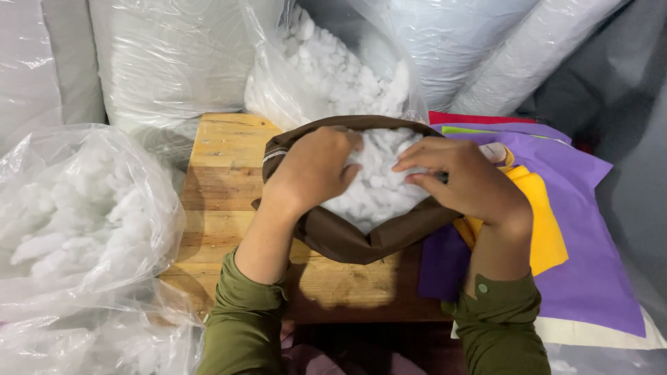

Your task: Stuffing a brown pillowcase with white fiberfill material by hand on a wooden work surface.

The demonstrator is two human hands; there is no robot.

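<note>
On the bench [222, 201], both hands, the left hand [313, 170] and right hand [465, 177], press curled fingers into white stuffing [379, 191] filling the brown fabric cover [347, 239], seemingly light, soft, best gripped at its rim.
</note>
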